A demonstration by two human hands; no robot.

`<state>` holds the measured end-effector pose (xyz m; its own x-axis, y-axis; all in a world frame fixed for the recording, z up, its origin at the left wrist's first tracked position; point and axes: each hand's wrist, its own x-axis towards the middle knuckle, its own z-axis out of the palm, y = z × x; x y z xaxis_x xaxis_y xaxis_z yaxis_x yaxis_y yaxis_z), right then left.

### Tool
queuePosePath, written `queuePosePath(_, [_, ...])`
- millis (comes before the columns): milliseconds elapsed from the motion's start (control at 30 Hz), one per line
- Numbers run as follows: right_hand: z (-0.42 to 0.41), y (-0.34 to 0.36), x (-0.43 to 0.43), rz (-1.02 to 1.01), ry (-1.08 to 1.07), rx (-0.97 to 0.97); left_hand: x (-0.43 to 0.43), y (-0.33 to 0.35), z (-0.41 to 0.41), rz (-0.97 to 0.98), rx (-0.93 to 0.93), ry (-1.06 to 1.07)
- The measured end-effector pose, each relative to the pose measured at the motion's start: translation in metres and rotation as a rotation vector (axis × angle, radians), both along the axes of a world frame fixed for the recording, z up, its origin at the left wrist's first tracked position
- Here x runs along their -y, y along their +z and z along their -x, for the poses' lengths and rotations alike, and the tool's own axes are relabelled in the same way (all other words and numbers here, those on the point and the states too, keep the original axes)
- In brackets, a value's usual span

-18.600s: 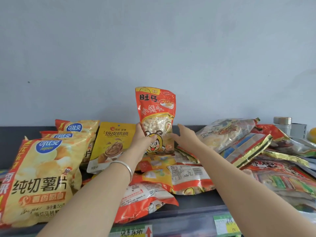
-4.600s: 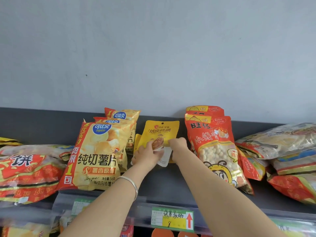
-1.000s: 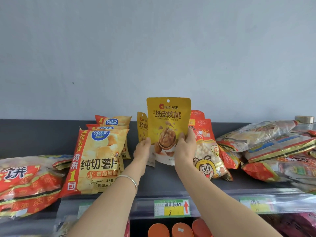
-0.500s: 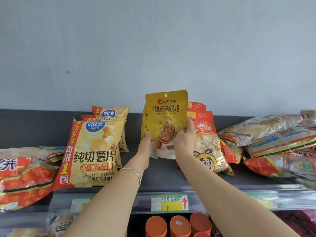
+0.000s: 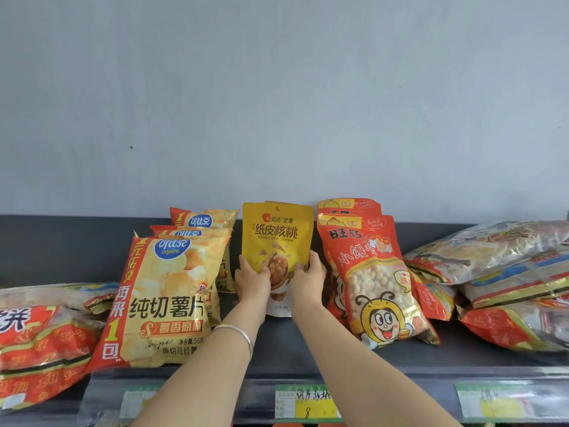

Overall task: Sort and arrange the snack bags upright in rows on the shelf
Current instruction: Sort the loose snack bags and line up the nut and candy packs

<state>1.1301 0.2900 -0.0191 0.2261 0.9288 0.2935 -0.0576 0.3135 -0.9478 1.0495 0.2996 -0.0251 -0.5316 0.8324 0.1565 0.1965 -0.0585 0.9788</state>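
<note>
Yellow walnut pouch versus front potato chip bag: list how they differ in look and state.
The yellow walnut pouch is plain yellow and narrow; the front potato chip bag is wider, puffier, with a red band down its side. The pouch is gripped by the left hand and right hand; the chip bag stands untouched. Both stand upright on the shelf, each with a matching bag behind.

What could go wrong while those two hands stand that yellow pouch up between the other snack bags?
1. The yellow walnut pouch may flop forward once the left hand and right hand release it.
2. The right hand could nudge the leaning red bun bag, perhaps tipping it.
3. The loose pile may slide.
</note>
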Motion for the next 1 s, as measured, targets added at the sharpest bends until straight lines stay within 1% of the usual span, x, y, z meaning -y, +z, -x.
queuePosePath(33, [0.000, 0.000, -0.003, 0.016, 0.011, -0.002, -0.002, 0.000, 0.001, -0.013, 0.019, 0.006])
queuePosePath(133, [0.002, 0.002, -0.009, 0.082, 0.074, -0.138, -0.008, -0.001, 0.003, -0.042, 0.090, 0.017])
queuePosePath(200, [0.005, 0.004, -0.015, 0.128, 0.103, -0.171, -0.011, 0.000, 0.005, -0.046, 0.139, 0.034])
queuePosePath(300, [0.011, 0.007, -0.026, 0.214, 0.081, -0.097, -0.017, 0.002, 0.009, -0.042, 0.183, 0.039])
queuePosePath(367, [0.013, 0.009, -0.030, 0.256, 0.043, -0.072, -0.020, 0.003, 0.011, -0.038, 0.173, 0.048])
queuePosePath(433, [0.015, 0.010, -0.035, 0.262, -0.010, -0.040, -0.023, 0.002, 0.012, -0.053, 0.168, 0.057])
queuePosePath(533, [0.016, 0.009, -0.048, 0.261, -0.079, 0.056, -0.026, -0.001, 0.014, -0.089, 0.208, 0.065])
queuePosePath(633, [0.012, 0.009, -0.061, 0.262, -0.117, 0.110, -0.029, -0.002, 0.016, -0.089, 0.220, 0.059])
queuePosePath(800, [0.012, 0.010, -0.077, 0.292, -0.066, 0.113, -0.036, -0.003, 0.017, -0.087, 0.233, 0.036])
queuePosePath(1000, [0.017, 0.007, -0.080, 0.331, -0.052, 0.115, -0.048, -0.004, 0.017, -0.014, 0.286, 0.056])
